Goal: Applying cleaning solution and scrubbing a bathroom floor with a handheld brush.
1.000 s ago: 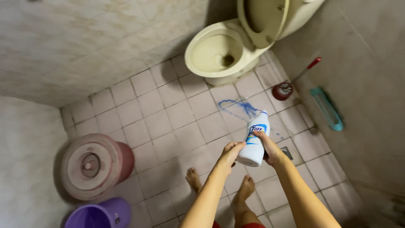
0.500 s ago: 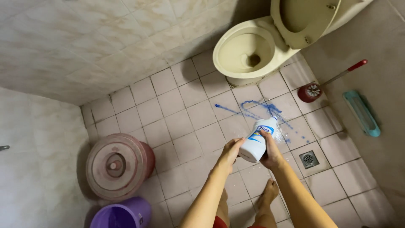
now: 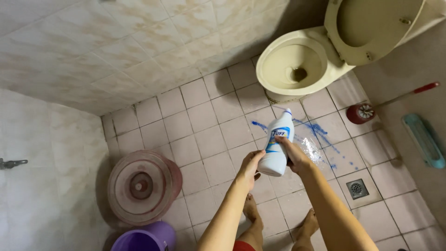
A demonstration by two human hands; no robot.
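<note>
The white cleaner bottle [image 3: 277,143] is hanging tilted over the tiled floor [image 3: 204,130], with the right hand [image 3: 294,155] wrapping its body and the left hand [image 3: 249,168] cupping its base, blue streaks [image 3: 320,132] lying only near the toilet [image 3: 297,65], most tiles looking untreated.

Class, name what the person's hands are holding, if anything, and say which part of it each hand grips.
A white cleaner bottle: the right hand grips its lower body, the left hand touches its base.
</note>
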